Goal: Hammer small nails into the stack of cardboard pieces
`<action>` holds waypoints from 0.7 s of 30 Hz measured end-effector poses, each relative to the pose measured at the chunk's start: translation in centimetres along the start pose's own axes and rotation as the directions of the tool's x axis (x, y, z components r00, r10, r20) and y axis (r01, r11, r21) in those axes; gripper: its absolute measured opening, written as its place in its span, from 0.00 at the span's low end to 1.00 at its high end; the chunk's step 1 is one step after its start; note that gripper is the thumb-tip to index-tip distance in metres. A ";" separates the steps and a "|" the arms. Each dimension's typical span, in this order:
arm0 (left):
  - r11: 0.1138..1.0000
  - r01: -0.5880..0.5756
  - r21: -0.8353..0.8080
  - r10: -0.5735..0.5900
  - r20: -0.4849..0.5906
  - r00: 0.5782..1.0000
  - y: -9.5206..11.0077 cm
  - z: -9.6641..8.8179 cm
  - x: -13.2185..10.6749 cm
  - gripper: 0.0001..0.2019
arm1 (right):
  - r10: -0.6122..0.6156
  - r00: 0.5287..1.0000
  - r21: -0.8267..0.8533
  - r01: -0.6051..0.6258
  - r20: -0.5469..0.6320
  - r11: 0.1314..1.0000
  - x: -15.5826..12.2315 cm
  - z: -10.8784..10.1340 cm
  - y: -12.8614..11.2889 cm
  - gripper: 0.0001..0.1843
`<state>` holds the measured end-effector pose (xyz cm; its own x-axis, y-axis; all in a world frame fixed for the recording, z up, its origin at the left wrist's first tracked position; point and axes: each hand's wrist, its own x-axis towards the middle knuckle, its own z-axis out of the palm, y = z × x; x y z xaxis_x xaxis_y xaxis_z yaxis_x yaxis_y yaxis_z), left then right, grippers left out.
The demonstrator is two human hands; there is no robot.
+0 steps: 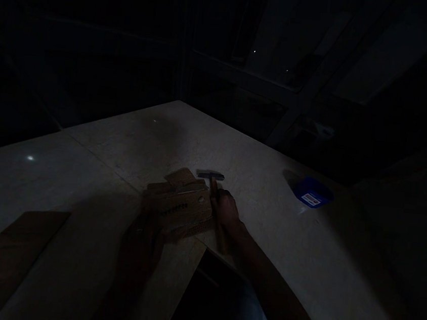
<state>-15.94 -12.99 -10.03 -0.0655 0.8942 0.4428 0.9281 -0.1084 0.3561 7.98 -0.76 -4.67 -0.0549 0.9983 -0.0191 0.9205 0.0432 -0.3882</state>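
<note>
My right hand (227,207) is closed around the wooden handle of a hammer (212,175). The hammer's dark head lies just beyond the top right corner of a small brown board (189,206), apparently wooden. A row of small dark marks runs across its face, and a pale round spot shows near its right end; I cannot tell whether the marks are nails or holes. My left hand (139,244), deep in shadow, holds the board's left end with thumb and fingers. More brown pieces (181,176) stick out behind and beneath the board.
All this lies on a pale, wide tabletop (116,139) with a seam and a far corner. A blue container (313,191) with a white label stands at the right. At the lower left lies a flat brown sheet (16,251). Surroundings are very dark.
</note>
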 end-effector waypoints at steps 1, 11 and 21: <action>1.000 -0.005 0.005 0.005 -0.010 1.000 -0.1 0.1 0.0 0.28 | 0.001 1.000 -0.006 -0.001 0.010 1.000 0.1 0.1 -0.3 0.14; 0.997 0.050 0.057 -0.047 -0.050 0.998 0.6 -0.6 0.0 0.26 | -0.052 0.995 -0.029 0.055 0.090 0.998 1.6 0.8 -2.1 0.13; 0.998 0.060 -0.008 -0.061 -0.083 0.995 0.6 -0.3 0.0 0.30 | -0.109 0.990 -0.017 0.111 0.090 0.994 2.7 0.1 -2.9 0.13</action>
<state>-15.49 -13.16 -9.54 -0.1516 0.8602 0.4868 0.9194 -0.0581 0.3890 5.16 1.82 -3.67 -0.1895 0.9800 -0.0600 0.9153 0.1542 -0.3720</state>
